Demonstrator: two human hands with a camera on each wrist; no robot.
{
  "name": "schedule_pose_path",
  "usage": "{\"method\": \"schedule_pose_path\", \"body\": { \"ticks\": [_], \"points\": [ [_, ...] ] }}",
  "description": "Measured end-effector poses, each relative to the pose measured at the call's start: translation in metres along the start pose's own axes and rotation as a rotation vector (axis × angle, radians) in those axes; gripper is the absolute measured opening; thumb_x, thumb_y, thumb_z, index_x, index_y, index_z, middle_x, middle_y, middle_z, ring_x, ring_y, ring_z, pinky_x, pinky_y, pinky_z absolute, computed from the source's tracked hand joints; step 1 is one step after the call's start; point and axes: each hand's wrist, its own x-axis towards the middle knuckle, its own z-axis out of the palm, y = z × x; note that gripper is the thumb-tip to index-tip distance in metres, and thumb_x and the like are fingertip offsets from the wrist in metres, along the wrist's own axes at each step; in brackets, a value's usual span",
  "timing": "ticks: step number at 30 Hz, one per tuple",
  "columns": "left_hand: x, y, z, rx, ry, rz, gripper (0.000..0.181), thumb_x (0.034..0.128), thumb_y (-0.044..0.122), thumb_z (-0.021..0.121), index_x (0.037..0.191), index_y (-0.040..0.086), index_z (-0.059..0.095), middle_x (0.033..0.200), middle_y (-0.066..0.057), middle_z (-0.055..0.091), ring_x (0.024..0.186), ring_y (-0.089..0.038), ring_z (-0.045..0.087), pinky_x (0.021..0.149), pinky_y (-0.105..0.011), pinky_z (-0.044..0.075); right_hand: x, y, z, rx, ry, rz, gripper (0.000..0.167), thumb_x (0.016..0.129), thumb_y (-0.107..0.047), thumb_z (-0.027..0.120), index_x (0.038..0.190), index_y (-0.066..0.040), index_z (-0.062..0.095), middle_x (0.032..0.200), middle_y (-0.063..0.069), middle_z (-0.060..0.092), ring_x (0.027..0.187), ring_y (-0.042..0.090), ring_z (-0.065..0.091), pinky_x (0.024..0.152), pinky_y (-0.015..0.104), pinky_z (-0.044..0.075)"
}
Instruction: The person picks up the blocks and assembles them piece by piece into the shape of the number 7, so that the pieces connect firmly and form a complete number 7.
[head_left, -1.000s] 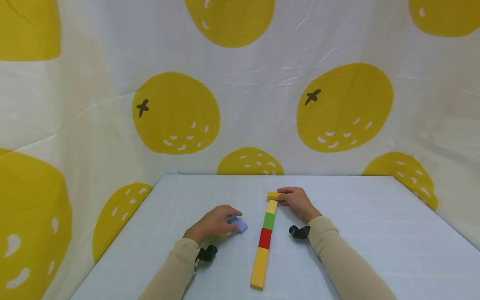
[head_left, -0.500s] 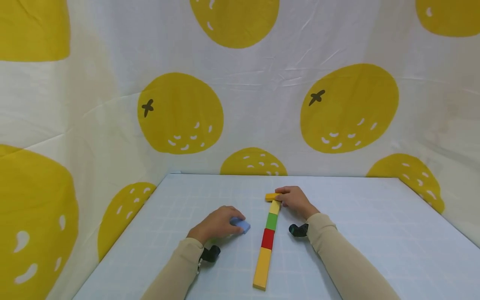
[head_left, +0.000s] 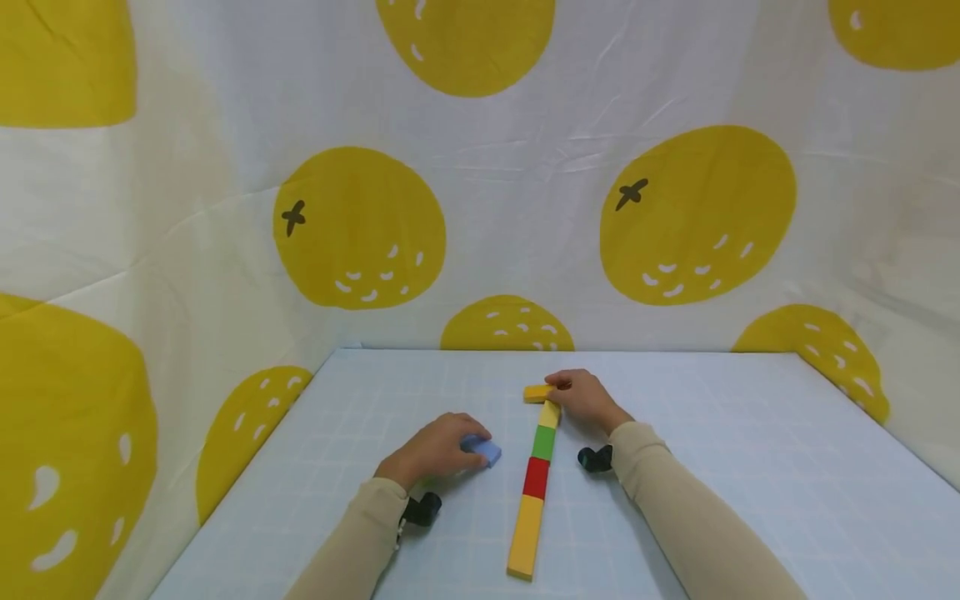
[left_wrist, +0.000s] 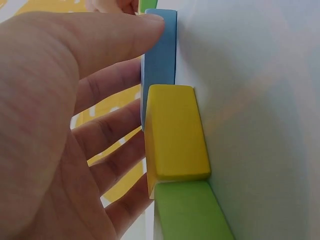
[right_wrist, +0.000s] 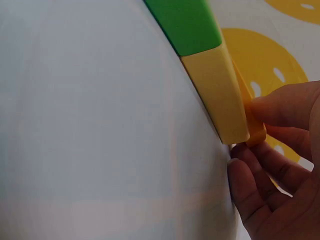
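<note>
My left hand (head_left: 435, 448) holds a blue block (head_left: 483, 451) on the table, left of a row of blocks. In the left wrist view the thumb lies on that block, with a yellow block (left_wrist: 177, 132) and a light green block (left_wrist: 192, 210) lined up behind it; the hand mostly hides these two from the head view. At the far end of the row, my right hand (head_left: 588, 398) pinches an orange-yellow block (head_left: 536, 393), set crosswise against a pale yellow block (right_wrist: 217, 95). A green block (head_left: 543, 442) adjoins the pale one.
Nearer in the same row come a red block (head_left: 536, 478) and a long orange-yellow block (head_left: 526, 537). The white table (head_left: 720, 475) meets a white curtain (head_left: 517, 225) with yellow fruit prints at its back and left side.
The right hand has slid the orange-yellow block a little leftward across the row's far end. The left hand keeps the blue block about where it was, while the head view has shifted slightly.
</note>
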Motion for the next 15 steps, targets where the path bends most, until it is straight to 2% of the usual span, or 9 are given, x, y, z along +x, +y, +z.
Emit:
{"method": "schedule_pose_path", "body": {
  "ticks": [6, 15],
  "points": [
    [0.0002, -0.0022, 0.0052, 0.025, 0.001, 0.010, 0.032, 0.0888, 0.033, 0.078, 0.119, 0.023, 0.073, 0.121, 0.008, 0.065, 0.112, -0.015, 0.056, 0.097, -0.037, 0.051, -0.0004, 0.0086, -0.0006, -0.014, 0.010, -0.023, 0.029, 0.098, -0.018, 0.062, 0.125, -0.009, 0.070, 0.125, 0.008, 0.065, 0.112, 0.027, 0.055, 0.102, 0.047, 0.046],
    [-0.0019, -0.0021, 0.0004, 0.032, 0.003, 0.001, 0.032, 0.0887, 0.031, 0.078, 0.120, 0.023, 0.073, 0.123, 0.007, 0.064, 0.114, -0.016, 0.056, 0.098, -0.037, 0.051, -0.0002, 0.0098, -0.0032, -0.026, -0.005, -0.025, 0.027, 0.100, -0.020, 0.060, 0.123, -0.010, 0.071, 0.125, 0.008, 0.065, 0.111, 0.028, 0.055, 0.103, 0.048, 0.045]
  ]
}}
